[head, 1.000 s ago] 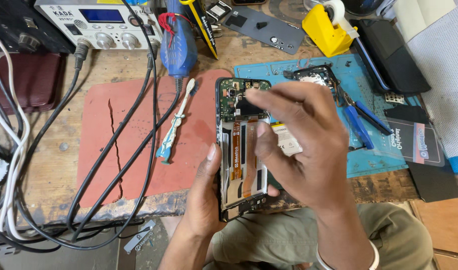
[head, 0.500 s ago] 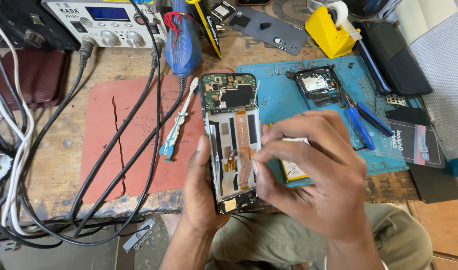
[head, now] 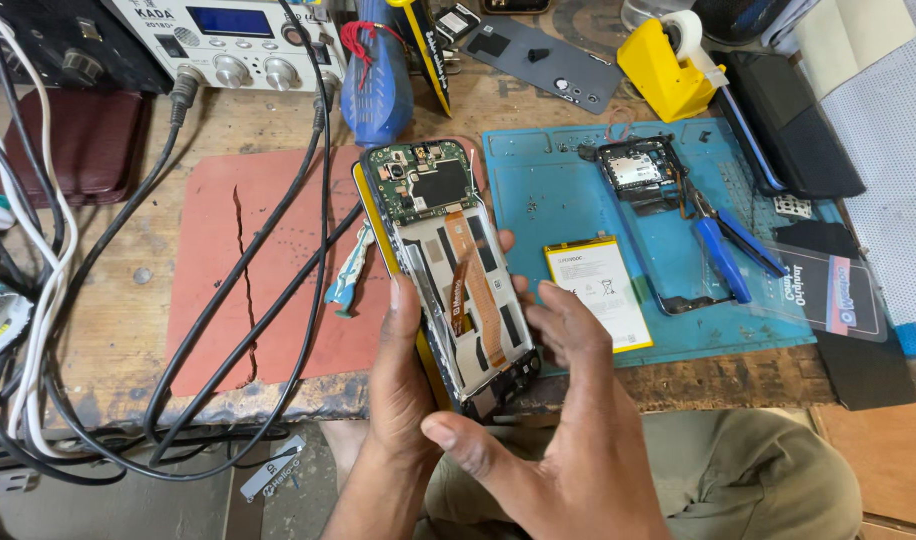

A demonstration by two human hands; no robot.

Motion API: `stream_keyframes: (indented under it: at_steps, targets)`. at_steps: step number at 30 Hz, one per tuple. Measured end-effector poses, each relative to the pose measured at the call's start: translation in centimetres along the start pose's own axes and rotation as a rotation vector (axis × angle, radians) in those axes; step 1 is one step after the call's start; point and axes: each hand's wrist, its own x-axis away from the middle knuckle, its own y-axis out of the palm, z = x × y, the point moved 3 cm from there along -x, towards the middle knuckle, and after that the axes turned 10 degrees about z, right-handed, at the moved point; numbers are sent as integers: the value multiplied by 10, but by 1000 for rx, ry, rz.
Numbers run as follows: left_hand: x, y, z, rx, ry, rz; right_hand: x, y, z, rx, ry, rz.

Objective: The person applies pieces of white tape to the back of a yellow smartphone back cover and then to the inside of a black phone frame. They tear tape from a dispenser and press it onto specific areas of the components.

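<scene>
On the table (head: 118,330), in the head view, a red mat (head: 228,270) lies left of centre and a blue mat (head: 568,190) lies right of it. Black cables (head: 258,300) run diagonally across the red mat and hang over the front edge of the table. A small brush-like tool (head: 348,275) rests on the red mat, just beside the opened phone (head: 448,270). A white battery (head: 598,290) lies flat on the blue mat, near the right hand (head: 558,400). A second dismantled phone frame (head: 643,190) and blue-handled pliers (head: 723,250) lie further right on the same mat. A yellow tape holder (head: 668,70), a grey back cover (head: 538,55), a blue bottle (head: 376,85) and a bench instrument with knobs (head: 228,40) stand along the rear of the table.

The left hand (head: 403,390) holds the opened phone from below, tilted up above the table edge; its fingers are clamped on the left side of the frame, thumb along the edge. The circuit board and an orange flex cable are exposed. The right hand has its fingers loosely spread; the fingertips (head: 523,290) touch the right side of the phone and grip nothing else.

The table surface is worn wood. Below it, the person's olive trousers (head: 758,470) show.
</scene>
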Motion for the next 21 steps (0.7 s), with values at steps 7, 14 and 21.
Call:
stream_keyframes:
  at_steps: [7,14,21]
  targets:
    - [-1,1,-1,73,37,23,0,7,4,-253,212,119]
    - [-7,-3,-2,97,124,150,-4,-10,-1,-391,191,240]
    - [-10,3,-1,152,109,14,0,-39,8,-534,252,366]
